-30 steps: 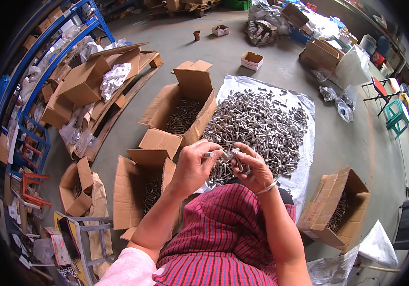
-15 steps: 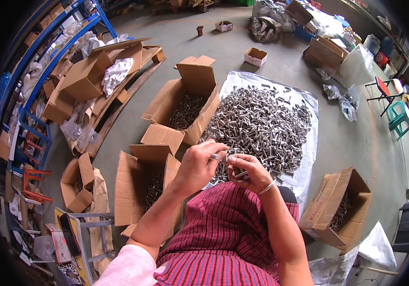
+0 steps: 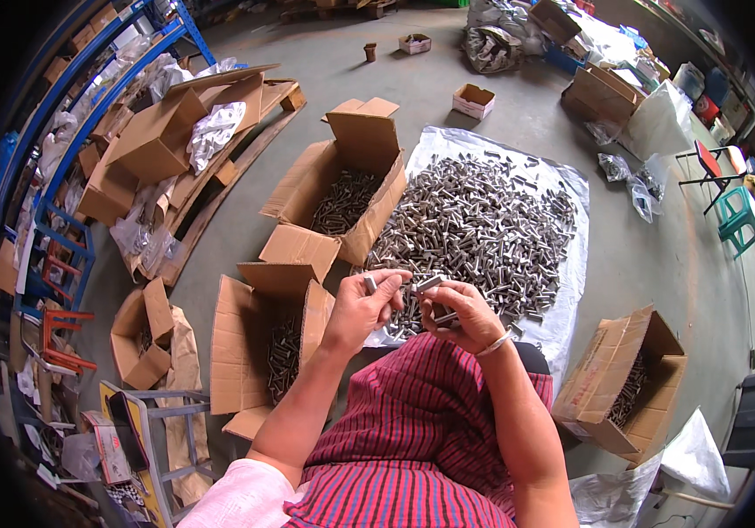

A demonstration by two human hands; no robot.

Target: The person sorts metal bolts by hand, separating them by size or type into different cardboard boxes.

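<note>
Up close, bolt [image 3: 370, 283] pinched in left hand [image 3: 362, 308], right hand [image 3: 458, 315] gripping bolts [image 3: 435, 286]

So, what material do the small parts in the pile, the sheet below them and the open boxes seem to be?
The pile of parts looks like bare metal, probably steel: grey with bright glints. The sheet under it seems thin plastic film, pale, glossy and wrinkled. The boxes are brown corrugated cardboard, matt, with creased flaps. The piece in the left hand has the same grey shine.

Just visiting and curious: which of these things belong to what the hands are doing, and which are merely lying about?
In use: left hand and right hand, each holding metal bolts; bolt pile on the plastic sheet; open boxes of bolts.

Lying about: green stool, blue rack, small far box.
</note>
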